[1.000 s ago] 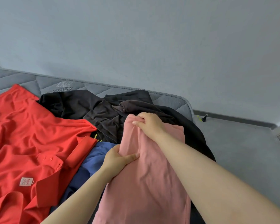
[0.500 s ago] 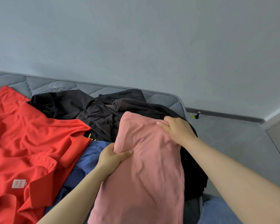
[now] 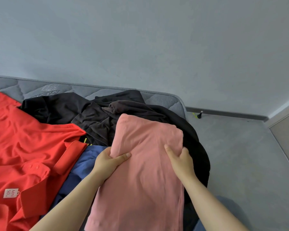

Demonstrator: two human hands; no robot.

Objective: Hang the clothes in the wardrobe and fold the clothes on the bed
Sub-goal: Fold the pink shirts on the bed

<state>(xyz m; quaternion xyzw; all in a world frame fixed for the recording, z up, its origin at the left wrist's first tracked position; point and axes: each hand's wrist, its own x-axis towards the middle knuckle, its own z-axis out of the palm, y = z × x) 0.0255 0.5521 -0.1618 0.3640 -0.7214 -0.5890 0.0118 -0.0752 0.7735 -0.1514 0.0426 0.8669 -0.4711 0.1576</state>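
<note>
A pink garment (image 3: 145, 177), folded into a long strip, lies across the pile of clothes on the bed. My left hand (image 3: 108, 161) grips its left edge, thumb on top and fingers underneath. My right hand (image 3: 179, 160) holds its right edge at about the same height, thumb on the fabric and fingers round the side. Under and around the pink garment lie a red polo shirt (image 3: 23, 147), dark brown and black clothes (image 3: 93, 117) and a blue garment (image 3: 83, 165).
The grey quilted mattress (image 3: 165, 99) ends just right of the pile. Grey floor (image 3: 240, 155) lies to the right, with a door stop (image 3: 199, 115) at the skirting and a wardrobe or door panel (image 3: 287, 130) at the far right. A plain wall is behind.
My right hand has come back from the far top edge of the pink garment to its right side, level with my left hand. The left hand keeps its grip. The view has shifted right.
</note>
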